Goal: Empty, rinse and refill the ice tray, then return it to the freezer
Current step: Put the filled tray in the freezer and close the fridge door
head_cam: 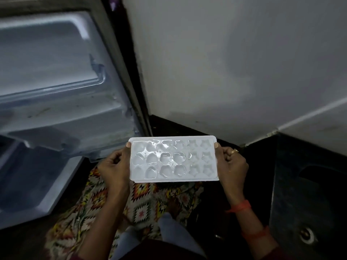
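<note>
- Two forearms (pixel 105 212) reach up from the bottom edge, ours, and the right one wears two orange thread bands (pixel 240 206).
- We count one ice tray (pixel 173 159), white, with eighteen moulds in three rows of six. Wet glints show in the moulds toward its left end.
- We hold it level between two grips: the left grip (pixel 114 166) at its left short edge, the right grip (pixel 231 164) at its right short edge.
- Each grip pinches the rim, with one thumb laid on top at the far corner and the fingers curled beneath.
- One gold ring (pixel 234 151) sits on the right grip.
- The tray hangs in the air above one patterned rug (pixel 146 203), near the lower corner of one open fridge door (pixel 56 81) on the left.
- One pale wall (pixel 225 62) stands behind. One dark basin (pixel 293 184) with one round drain (pixel 306 236) lies to the right, apart from the tray.
</note>
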`<state>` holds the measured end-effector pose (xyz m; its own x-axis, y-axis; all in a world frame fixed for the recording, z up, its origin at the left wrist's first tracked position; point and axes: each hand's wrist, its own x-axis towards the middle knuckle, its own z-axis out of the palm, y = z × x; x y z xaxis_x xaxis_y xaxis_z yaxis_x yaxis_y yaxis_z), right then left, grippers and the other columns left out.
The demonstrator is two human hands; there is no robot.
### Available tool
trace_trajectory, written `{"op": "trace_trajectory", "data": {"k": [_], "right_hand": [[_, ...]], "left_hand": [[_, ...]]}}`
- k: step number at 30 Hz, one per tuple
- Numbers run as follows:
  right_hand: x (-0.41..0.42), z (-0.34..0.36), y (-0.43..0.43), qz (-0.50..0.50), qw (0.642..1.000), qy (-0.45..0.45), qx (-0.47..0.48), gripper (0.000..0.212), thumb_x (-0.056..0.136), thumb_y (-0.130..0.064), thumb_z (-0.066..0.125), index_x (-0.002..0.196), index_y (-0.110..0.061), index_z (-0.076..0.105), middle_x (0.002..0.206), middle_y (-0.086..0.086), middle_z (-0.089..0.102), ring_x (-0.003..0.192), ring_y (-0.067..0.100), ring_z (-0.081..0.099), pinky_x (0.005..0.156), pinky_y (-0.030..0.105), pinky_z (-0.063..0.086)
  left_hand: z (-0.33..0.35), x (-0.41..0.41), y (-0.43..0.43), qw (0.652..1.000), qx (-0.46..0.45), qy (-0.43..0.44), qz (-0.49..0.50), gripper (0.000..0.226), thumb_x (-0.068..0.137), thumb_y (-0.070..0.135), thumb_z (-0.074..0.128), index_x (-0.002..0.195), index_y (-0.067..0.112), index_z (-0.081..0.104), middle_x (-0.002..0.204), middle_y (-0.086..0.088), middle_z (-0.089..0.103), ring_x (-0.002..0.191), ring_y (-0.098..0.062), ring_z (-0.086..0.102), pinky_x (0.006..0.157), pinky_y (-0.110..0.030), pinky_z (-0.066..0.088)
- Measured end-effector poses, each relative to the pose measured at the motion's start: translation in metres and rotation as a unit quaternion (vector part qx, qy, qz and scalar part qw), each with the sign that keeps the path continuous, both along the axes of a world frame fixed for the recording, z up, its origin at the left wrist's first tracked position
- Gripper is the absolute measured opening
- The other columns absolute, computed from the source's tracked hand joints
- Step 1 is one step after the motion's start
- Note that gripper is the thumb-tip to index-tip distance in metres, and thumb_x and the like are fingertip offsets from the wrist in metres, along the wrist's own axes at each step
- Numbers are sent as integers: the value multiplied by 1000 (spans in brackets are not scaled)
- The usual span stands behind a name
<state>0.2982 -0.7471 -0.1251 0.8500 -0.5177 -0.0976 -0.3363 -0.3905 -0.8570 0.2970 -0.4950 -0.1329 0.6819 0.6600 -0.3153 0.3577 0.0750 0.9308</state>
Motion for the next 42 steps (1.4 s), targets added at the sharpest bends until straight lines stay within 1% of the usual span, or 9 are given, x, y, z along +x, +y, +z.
{"op": "trace_trajectory", "data": {"k": [6,12,19,23,27,32,36,39,42], "right_hand": [[3,0,71,61,998,5,20,25,95,-33,68,71,-26,68,63,-3,69,56,0,60,53,8,42],[5,-4,151,123,992,16,23,30,96,-34,67,71,-18,71,61,4,66,54,4,55,53,10,41],[7,-3,242,199,979,21,34,29,96,-32,67,70,-18,71,61,8,65,53,4,51,53,13,40],[7,-4,296,249,968,23,33,30,95,-35,67,73,-17,72,64,10,67,58,10,55,55,18,43],[6,-9,346,296,954,32,28,32,94,-40,67,75,-15,72,68,10,70,61,13,60,60,30,51],[3,-12,405,361,932,30,26,17,95,-34,68,85,-22,75,76,10,73,66,14,65,61,19,49],[2,-17,449,415,908,46,25,14,96,-22,65,99,-18,77,82,0,75,81,21,72,74,35,58],[2,-17,482,448,892,56,15,16,94,-16,62,102,-16,76,80,-14,71,82,17,71,77,35,58],[4,-16,514,476,877,58,0,21,93,-19,60,107,-19,77,85,-3,76,81,22,72,74,41,60]], "left_hand": [[-5,-25,68,998,-2,6,59,22,88,35,77,80,14,78,70,-1,72,60,-7,65,52,-22,52],[-3,-53,142,993,-6,2,121,25,89,33,76,79,10,76,65,2,67,56,-2,58,53,-21,49],[-2,-87,224,982,7,8,191,17,89,34,77,78,22,76,72,-1,72,70,-13,65,66,-31,55],[0,-108,268,969,6,6,245,19,89,35,77,74,23,74,65,6,71,62,-6,64,55,-21,54],[-6,-130,311,958,16,15,288,19,89,35,77,77,19,76,69,-3,70,64,-11,62,59,-26,52],[-11,-156,357,942,19,17,335,27,89,36,77,82,11,77,67,-5,68,59,-8,60,52,-22,50],[-13,-173,389,928,11,9,372,28,90,33,76,82,6,75,63,-1,63,52,-2,55,48,-19,45],[-18,-187,413,927,15,8,375,25,91,33,75,79,11,74,65,-2,64,57,-5,55,51,-20,46],[-20,-200,437,926,22,6,376,21,92,30,73,75,19,74,68,0,65,61,-6,56,54,-21,46]]}}
